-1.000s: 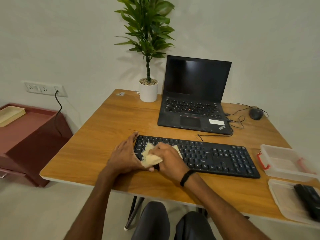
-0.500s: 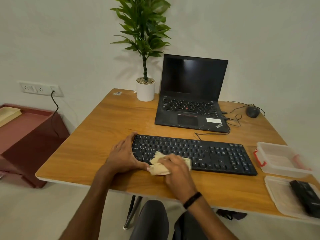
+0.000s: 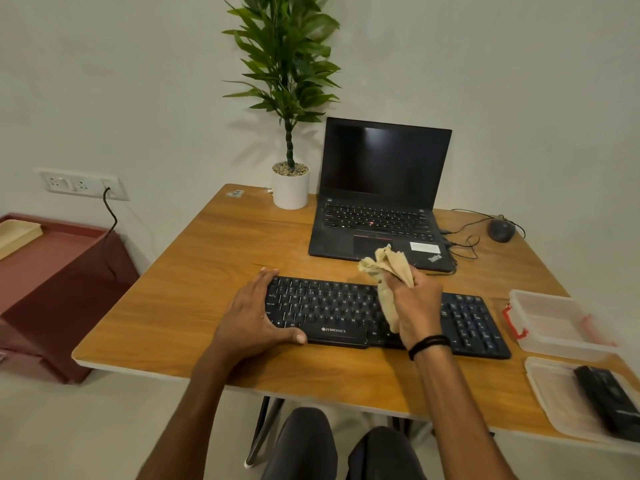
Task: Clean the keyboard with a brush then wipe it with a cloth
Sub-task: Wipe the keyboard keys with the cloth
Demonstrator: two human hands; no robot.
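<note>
Head view, seated at a wooden table.

Keyboard: black, lies flat near the front edge of the table, long side toward the person. Brand mark readable on the space bar.

Left hand: laid flat over the left end of the keyboard. Fingers are straight along the short edge and the thumb lies along the front edge. It presses and grips nothing.

Right hand: over the middle-right keys, fingers curled round a crumpled beige cloth. One bunch of cloth sticks up past the knuckles in front of the laptop's near edge. A tail hangs down beside the palm toward the keys. I cannot tell whether that tail touches the keys. There is a black band on the wrist.

Behind the keyboard:
- An open laptop, screen dark.
- A white pot with a tall green plant, just left of the laptop.
- A dark mouse to the right, with loose cables near it.

Right edge of the table: a clear plastic box with red clips. Nearer the person lies a shallow clear tray holding a black oblong object. This is possibly the brush, but it is too blurred to confirm.

Left of the table: a red cabinet, and above it a wall socket with a cord plugged in.
</note>
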